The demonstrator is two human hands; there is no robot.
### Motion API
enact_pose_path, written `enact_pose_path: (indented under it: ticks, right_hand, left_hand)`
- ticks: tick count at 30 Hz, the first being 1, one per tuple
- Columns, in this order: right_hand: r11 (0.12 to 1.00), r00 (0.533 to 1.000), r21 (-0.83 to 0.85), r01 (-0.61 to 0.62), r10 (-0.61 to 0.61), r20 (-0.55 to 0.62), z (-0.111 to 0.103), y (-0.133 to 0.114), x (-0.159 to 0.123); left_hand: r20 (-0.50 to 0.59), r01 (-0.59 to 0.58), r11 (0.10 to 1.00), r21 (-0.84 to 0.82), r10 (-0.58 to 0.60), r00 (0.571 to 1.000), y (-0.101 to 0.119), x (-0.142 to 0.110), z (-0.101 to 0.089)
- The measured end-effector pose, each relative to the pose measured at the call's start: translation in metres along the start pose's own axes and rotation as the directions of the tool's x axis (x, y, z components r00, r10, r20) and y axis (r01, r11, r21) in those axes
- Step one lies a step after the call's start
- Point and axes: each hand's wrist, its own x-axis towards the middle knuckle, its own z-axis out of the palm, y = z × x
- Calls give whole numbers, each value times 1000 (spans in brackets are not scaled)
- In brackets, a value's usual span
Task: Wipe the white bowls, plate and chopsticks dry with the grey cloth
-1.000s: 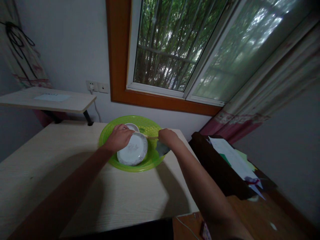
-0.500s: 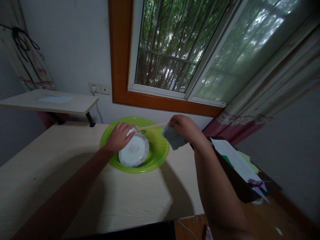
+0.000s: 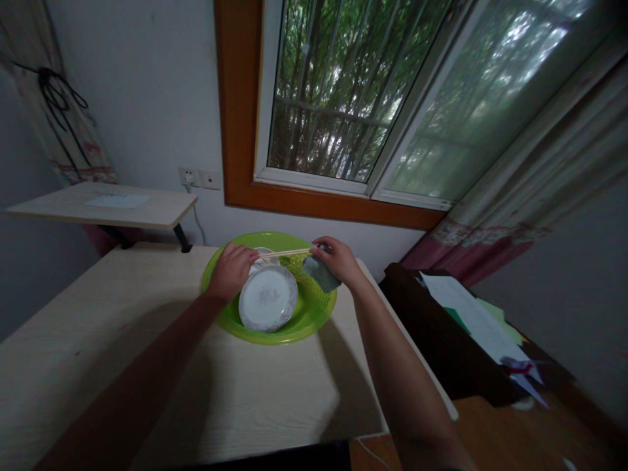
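Over the green plastic basin (image 3: pixel 275 338), a pair of pale chopsticks (image 3: pixel 285 252) is stretched level between my two hands. My left hand (image 3: pixel 232 269) is closed on their left end, above the basin's left side. With fingers pinched at the other end, my right hand (image 3: pixel 338 259) holds a grey cloth (image 3: pixel 321 273) that hangs below it. A white plate (image 3: pixel 269 299) with a patterned rim leans inside the basin. Behind the plate shows a smaller white dish (image 3: pixel 265 254), partly hidden by my left hand.
The basin stands on a pale wooden table (image 3: pixel 275 392) by the wall. A raised shelf (image 3: pixel 161 208) with a paper (image 3: pixel 118 200) is at the back left. On the right, papers (image 3: pixel 456 297) lie on a dark surface below the curtain (image 3: pixel 495 229).
My right hand has moved left and slightly down with the cloth, closer to my left hand. Less of the chopsticks shows between the hands. The view has shifted slightly.
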Motion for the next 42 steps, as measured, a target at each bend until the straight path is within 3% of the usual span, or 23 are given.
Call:
enact_pose_path:
  ticks: [2,6,13,19,23,27,33,37,42]
  right_hand:
    - [997,990,63,-49,57,-132,4,4,-1]
    - [986,918,147,-76,126,-377,5,11,-2]
    - [983,870,168,71,22,-492,19,0,-4]
    - [951,927,232,206,-114,-357,70,-33,-10]
    - [840,932,404,362,-310,-190,90,-49,-17]
    - [864,929,342,369,-326,-177,89,-48,-20]
    - [908,909,157,389,-406,94,88,-38,-19]
    - [922,909,82,379,-388,152,92,-41,-19]
    - [944,930,32,329,-330,161,92,-40,-19]
  left_hand:
    - [-5,8,1000,13,-8,1000,2,0,-1]
    - [-9,-13,1000,12,13,1000,4,0,0]
    - [18,-33,999,3,33,999,4,0,2]
    - [74,-52,997,-53,56,996,7,-1,2]
    - [54,2,995,-99,4,999,6,-2,1]
    - [42,78,987,-137,-73,996,4,-3,3]
    - [69,114,976,-184,-103,992,2,-4,7]
    - [66,137,963,-234,-124,990,4,-5,5]
    - [28,240,922,-304,-243,970,3,-5,1]
